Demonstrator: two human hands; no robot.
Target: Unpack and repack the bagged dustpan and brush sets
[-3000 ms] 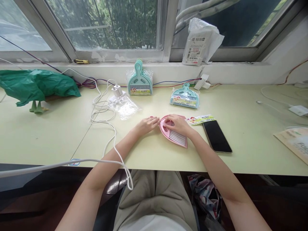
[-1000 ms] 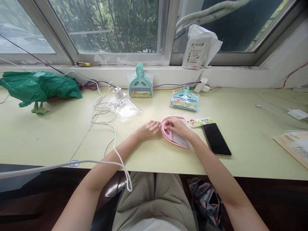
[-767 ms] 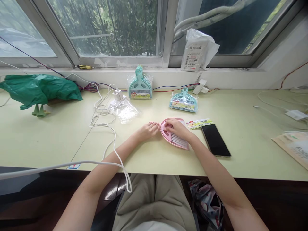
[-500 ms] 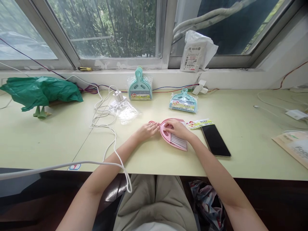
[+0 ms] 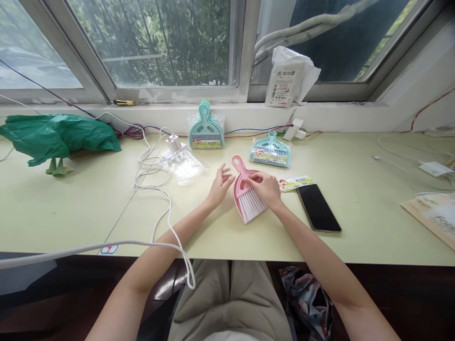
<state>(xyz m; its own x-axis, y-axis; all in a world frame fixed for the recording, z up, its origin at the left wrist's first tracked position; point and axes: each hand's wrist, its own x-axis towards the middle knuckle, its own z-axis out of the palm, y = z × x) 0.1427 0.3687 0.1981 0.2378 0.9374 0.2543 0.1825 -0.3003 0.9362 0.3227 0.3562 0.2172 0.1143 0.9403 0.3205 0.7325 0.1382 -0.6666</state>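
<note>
My right hand (image 5: pixel 266 188) grips a pink mini brush (image 5: pixel 245 195) by its body, tilted up off the pale green table (image 5: pixel 71 203), handle pointing away and white bristles toward me. Any pink dustpan under it is hidden. Just left of the brush handle, my left hand (image 5: pixel 221 183) hovers with its fingers spread and nothing in it. A printed paper label (image 5: pixel 296 183) lies right of my right hand, beside a dark phone (image 5: pixel 319 208).
Two packaged teal brush-and-dustpan sets (image 5: pixel 205 127) (image 5: pixel 270 151) sit near the wall. An empty clear plastic bag (image 5: pixel 183 165) and white charger cable (image 5: pixel 152 170) lie left. A green plastic bag (image 5: pixel 57 135) is far left, a white parcel (image 5: pixel 289 78) on the sill.
The pink set lay flat under both hands. Now my right hand has lifted and turned the pink brush upright, and my left hand has let go and opened.
</note>
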